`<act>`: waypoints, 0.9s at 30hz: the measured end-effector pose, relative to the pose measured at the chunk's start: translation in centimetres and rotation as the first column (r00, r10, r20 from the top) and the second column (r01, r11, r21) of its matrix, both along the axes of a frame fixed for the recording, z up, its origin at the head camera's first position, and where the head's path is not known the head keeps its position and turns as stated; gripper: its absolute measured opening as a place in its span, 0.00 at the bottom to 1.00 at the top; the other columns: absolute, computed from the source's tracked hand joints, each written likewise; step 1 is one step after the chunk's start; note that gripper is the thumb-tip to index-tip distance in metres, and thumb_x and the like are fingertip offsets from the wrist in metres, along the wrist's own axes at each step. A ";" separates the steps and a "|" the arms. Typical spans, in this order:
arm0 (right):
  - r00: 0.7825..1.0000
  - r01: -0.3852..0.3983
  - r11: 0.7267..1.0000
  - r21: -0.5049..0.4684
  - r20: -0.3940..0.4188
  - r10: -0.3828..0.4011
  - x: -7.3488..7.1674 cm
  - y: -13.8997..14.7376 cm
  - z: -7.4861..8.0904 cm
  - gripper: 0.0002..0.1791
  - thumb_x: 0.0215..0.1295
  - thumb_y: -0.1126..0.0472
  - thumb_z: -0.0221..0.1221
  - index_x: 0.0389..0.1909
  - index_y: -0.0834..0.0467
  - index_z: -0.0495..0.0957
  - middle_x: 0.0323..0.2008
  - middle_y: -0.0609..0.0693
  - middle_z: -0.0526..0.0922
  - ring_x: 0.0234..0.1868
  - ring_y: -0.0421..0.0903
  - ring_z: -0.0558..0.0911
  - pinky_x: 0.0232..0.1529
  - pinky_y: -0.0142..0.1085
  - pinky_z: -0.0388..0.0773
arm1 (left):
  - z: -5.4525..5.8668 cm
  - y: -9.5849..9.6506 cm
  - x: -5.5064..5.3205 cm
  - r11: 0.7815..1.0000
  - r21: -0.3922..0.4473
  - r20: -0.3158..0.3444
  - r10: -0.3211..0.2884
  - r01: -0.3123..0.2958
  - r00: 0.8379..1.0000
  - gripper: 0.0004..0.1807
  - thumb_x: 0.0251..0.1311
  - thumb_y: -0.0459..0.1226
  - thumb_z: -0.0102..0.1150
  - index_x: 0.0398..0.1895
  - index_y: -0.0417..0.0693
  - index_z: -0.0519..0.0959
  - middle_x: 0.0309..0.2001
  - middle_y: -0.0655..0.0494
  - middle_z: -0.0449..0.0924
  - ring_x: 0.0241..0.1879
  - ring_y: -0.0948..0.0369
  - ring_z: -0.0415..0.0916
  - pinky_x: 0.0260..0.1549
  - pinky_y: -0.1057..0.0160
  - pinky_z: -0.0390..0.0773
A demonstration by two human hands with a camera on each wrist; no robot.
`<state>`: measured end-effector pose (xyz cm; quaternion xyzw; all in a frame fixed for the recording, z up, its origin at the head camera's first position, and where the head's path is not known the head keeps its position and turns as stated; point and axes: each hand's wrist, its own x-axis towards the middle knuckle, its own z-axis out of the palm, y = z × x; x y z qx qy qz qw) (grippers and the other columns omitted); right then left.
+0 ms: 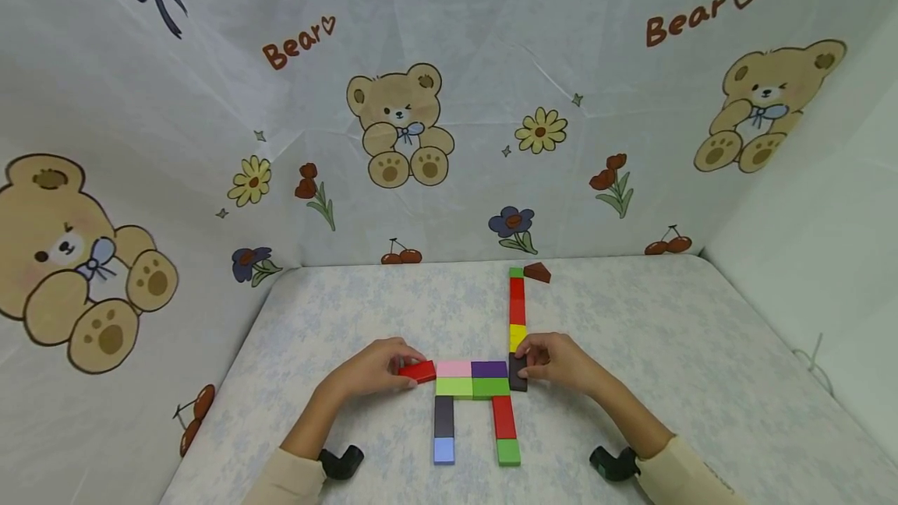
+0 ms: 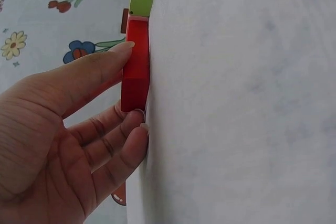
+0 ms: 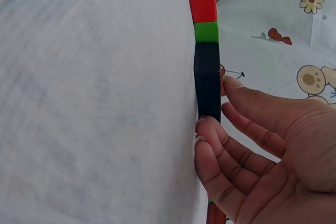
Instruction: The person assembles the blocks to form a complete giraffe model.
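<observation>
My left hand (image 1: 379,369) pinches a red block (image 1: 421,371) lying at the left end of a flat figure of coloured blocks. In the left wrist view, the thumb lies along that red block (image 2: 137,69) and the other fingers are at its near end. My right hand (image 1: 557,362) grips a black block (image 1: 517,382) at the figure's right side, thumb and fingertips around it. This black block stands below a yellow block (image 1: 517,336) and beside the body's dark purple block (image 1: 489,369). A pink block (image 1: 454,369) is right by the left hand's red block.
Two light green blocks (image 1: 454,387) form the body's lower row. Two legs run down from it, one ending in a blue block (image 1: 444,450), the other in a green block (image 1: 508,452). Red blocks (image 1: 517,300) rise above the yellow one, topped by green, with a brown piece (image 1: 538,272) beside.
</observation>
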<state>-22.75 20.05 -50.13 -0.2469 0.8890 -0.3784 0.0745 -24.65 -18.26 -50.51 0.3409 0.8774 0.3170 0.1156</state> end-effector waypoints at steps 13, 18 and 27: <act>1.000 -0.015 1.000 -0.008 0.000 0.014 0.0 -0.1 0.3 0.13 0.59 0.64 0.73 0.42 0.59 0.82 0.28 0.46 0.79 0.28 0.43 0.76 0.30 0.31 0.75 | 0.3 -0.2 0.2 1.000 0.010 0.001 0.012 -0.012 1.000 0.21 0.61 0.40 0.72 0.58 0.47 0.84 0.41 0.57 0.80 0.35 0.62 0.74 0.34 0.66 0.75; 1.000 -0.005 1.000 -0.006 0.003 0.005 0.0 -0.1 0.2 0.13 0.59 0.64 0.73 0.42 0.59 0.82 0.28 0.45 0.79 0.28 0.43 0.76 0.30 0.31 0.75 | 0.0 -0.4 0.0 0.999 0.028 0.019 0.020 -0.021 1.000 0.20 0.63 0.41 0.70 0.58 0.48 0.84 0.41 0.60 0.80 0.35 0.65 0.73 0.34 0.65 0.76; 0.999 -0.008 1.000 -0.030 0.040 0.009 0.1 -0.2 0.3 0.10 0.66 0.59 0.68 0.44 0.59 0.83 0.29 0.46 0.81 0.28 0.42 0.78 0.29 0.33 0.78 | -0.5 -1.9 -0.7 0.994 0.066 0.037 0.079 -0.082 0.996 0.15 0.68 0.39 0.65 0.56 0.48 0.84 0.39 0.62 0.81 0.36 0.65 0.75 0.34 0.64 0.77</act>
